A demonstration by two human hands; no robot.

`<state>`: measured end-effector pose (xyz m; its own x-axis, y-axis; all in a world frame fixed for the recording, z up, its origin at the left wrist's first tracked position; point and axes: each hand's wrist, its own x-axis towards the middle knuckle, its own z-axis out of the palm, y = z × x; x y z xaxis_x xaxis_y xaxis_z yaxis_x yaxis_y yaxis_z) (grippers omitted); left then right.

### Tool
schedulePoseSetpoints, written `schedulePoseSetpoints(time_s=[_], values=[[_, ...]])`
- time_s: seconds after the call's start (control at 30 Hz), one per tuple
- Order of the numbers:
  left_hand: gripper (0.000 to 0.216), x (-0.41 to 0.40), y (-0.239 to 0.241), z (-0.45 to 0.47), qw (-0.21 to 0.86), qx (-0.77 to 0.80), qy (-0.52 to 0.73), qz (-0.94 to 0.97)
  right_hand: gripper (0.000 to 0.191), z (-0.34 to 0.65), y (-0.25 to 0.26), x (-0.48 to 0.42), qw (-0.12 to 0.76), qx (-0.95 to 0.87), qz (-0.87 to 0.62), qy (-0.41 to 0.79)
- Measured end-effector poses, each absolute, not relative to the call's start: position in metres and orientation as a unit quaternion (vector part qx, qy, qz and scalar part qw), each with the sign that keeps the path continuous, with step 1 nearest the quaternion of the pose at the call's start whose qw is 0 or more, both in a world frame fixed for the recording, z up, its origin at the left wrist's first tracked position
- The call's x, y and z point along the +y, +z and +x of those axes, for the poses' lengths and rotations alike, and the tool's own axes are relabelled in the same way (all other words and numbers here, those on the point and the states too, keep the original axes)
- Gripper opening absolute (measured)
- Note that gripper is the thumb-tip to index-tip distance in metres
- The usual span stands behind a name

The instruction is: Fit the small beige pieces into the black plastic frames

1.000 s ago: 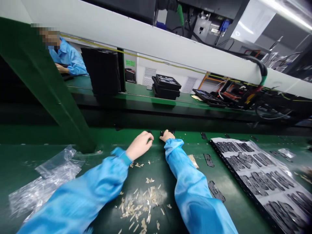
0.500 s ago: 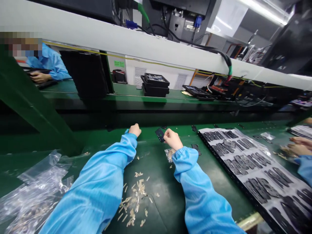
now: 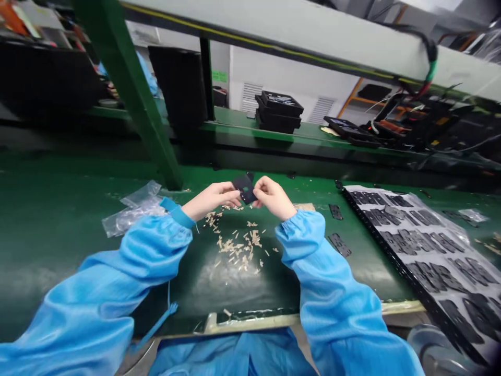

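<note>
Both my hands meet above the green work surface (image 3: 70, 219), pinching one small flat black part (image 3: 244, 187) between them. My left hand (image 3: 212, 200) grips its left edge with curled fingers. My right hand (image 3: 274, 197) grips the right edge, fingers closed. Blue sleeves cover both arms. Below the hands lies a scatter of small tan paper scraps (image 3: 237, 243). Two more black parts (image 3: 338, 244) lie flat on the mat to the right of my right hand.
A long black tray (image 3: 407, 274) covered with several black parts runs along the right. Crumpled clear plastic bags (image 3: 135, 211) lie to the left. A green post (image 3: 136, 104) rises behind. Stacked black trays (image 3: 278, 110) sit on the far shelf.
My hands pulled back from the far edge of the mat and came together, both now holding the black part raised above the scraps. The camera view tilted downward.
</note>
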<state>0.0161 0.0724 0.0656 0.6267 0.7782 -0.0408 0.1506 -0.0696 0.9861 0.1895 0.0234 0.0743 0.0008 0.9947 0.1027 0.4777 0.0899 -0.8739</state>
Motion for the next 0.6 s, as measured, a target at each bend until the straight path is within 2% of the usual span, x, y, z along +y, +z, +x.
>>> schedulePoseSetpoints(time_s=[0.1, 0.27, 0.43, 0.6], values=[[0.029, 0.051, 0.048, -0.012, 0.606, 0.338, 0.326, 0.642, 0.009, 0.163, 0.066, 0.024, 0.331, -0.675, -0.559, 0.35], [0.027, 0.055, 0.02, -0.052, 0.578, 0.37, 0.445, 0.576, 0.011, 0.14, 0.021, 0.031, 0.193, -0.749, -0.557, 0.304], [0.018, 0.068, 0.001, -0.075, 0.552, 0.399, 0.465, 0.565, 0.008, 0.125, -0.014, 0.044, 0.097, -0.788, -0.56, 0.237], [0.015, 0.085, -0.011, -0.074, 0.547, 0.419, 0.469, 0.552, 0.005, 0.108, -0.019, 0.053, 0.038, -0.792, -0.576, 0.2]])
